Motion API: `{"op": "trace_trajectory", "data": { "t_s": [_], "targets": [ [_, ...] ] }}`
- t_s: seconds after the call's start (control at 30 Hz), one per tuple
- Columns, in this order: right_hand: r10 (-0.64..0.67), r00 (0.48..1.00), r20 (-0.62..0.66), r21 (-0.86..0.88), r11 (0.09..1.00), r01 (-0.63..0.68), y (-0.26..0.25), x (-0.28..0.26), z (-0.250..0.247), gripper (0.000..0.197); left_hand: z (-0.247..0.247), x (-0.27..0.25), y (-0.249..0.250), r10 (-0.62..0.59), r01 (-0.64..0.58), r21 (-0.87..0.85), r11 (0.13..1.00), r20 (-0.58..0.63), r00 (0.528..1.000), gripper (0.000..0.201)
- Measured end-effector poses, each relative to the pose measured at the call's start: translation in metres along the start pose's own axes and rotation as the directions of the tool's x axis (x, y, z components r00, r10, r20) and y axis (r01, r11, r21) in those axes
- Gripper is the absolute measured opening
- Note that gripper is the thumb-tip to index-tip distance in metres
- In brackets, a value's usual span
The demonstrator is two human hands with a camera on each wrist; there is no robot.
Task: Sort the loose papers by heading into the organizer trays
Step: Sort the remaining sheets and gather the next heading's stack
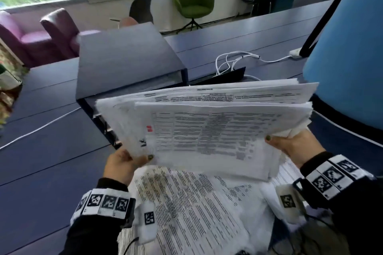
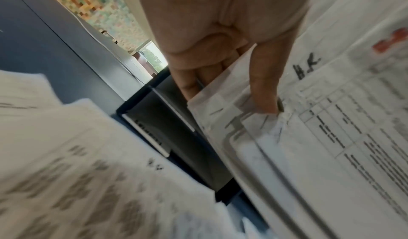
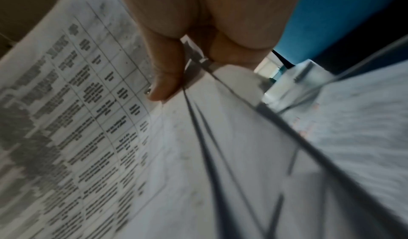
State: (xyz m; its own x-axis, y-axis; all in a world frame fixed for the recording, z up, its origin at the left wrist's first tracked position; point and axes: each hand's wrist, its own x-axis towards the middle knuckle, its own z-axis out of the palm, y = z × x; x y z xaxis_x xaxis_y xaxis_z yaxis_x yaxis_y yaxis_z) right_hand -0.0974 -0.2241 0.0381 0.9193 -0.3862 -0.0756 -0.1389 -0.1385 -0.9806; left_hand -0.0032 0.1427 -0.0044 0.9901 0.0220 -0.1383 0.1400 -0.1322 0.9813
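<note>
A thick stack of printed papers (image 1: 207, 130) is held above the table by both hands. My left hand (image 1: 126, 161) pinches its near left corner, thumb on top and fingers underneath, as the left wrist view (image 2: 260, 85) shows. My right hand (image 1: 290, 143) grips the right edge, thumb (image 3: 163, 82) pressed on the top sheet. The dark organizer (image 1: 128, 62) with stacked trays stands just behind the stack; its tray fronts (image 2: 159, 129) show at the left. More loose papers (image 1: 186, 209) lie on the table below my hands.
The blue table (image 1: 51, 141) stretches to the left. A blue chair back (image 1: 348, 47) rises at the right. White cables (image 1: 234, 62) and a dark stand lie behind the papers. Armchairs stand further back.
</note>
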Motion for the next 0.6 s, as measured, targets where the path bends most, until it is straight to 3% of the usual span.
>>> {"op": "trace_trajectory", "data": {
  "t_s": [0.03, 0.17, 0.23, 0.33, 0.4, 0.47, 0.6],
  "targets": [
    [0.074, 0.997, 0.004, -0.003, 0.997, -0.074, 0.010, 0.001, -0.003, 0.021, -0.001, 0.000, -0.005, -0.015, 0.013, 0.056, 0.998, 0.034, 0.999, 0.032],
    [0.322, 0.945, 0.054, 0.092, 0.941, -0.326, 0.060, 0.006, -0.009, 0.077, 0.004, -0.007, -0.017, -0.055, 0.017, 0.180, 0.983, 0.206, 0.977, 0.033],
    [0.395, 0.915, 0.076, 0.136, 0.905, -0.402, 0.081, 0.005, -0.014, 0.085, 0.007, -0.006, -0.026, -0.118, 0.064, 0.237, 0.969, 0.224, 0.967, 0.027],
    [0.492, 0.865, 0.098, 0.196, 0.842, -0.502, 0.086, -0.007, -0.015, 0.079, 0.004, -0.002, -0.052, -0.294, 0.274, 0.224, 0.935, 0.061, 0.954, 0.017],
    [0.533, 0.841, 0.091, 0.194, 0.819, -0.540, 0.093, -0.012, -0.023, 0.060, -0.004, 0.000, -0.066, -0.305, 0.338, 0.290, 0.895, -0.154, 0.940, 0.010],
    [0.576, 0.816, 0.051, 0.183, 0.797, -0.575, 0.103, -0.016, -0.031, 0.039, -0.013, -0.004, -0.071, -0.323, 0.422, 0.363, 0.831, -0.305, 0.896, 0.017],
    [0.669, 0.743, -0.020, 0.155, 0.736, -0.659, 0.116, -0.022, -0.044, 0.030, -0.015, -0.007, -0.071, -0.420, 0.518, 0.232, 0.823, -0.366, 0.831, 0.042]
  ]
}}
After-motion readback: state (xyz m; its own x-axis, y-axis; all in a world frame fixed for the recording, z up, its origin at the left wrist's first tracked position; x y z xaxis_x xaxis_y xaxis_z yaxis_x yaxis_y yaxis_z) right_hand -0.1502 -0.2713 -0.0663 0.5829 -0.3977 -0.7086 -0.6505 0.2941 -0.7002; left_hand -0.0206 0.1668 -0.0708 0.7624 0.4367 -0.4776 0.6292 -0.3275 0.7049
